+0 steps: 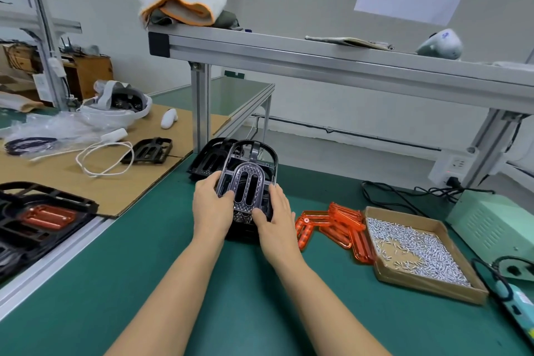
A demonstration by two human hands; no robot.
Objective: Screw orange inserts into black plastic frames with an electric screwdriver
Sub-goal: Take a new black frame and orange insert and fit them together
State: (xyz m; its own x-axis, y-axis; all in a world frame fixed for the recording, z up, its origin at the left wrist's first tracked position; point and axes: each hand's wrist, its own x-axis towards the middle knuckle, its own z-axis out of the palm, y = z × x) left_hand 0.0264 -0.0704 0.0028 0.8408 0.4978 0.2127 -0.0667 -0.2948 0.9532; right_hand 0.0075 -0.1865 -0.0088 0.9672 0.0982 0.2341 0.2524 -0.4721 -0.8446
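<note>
Gripping a black frame [248, 182] by its sides, my left hand [209, 205] and right hand [276, 217] tilt it up over the green mat [179, 254], probably checking it, orange inserts [335, 225] waiting just right.

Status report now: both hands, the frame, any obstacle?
Left hand and right hand both grip black frame, tilted up off green mat. No orange insert in it. Orange inserts piled right. Nothing blocking.

Bare forearms, bare hands [212, 205], sleeveless.
</note>
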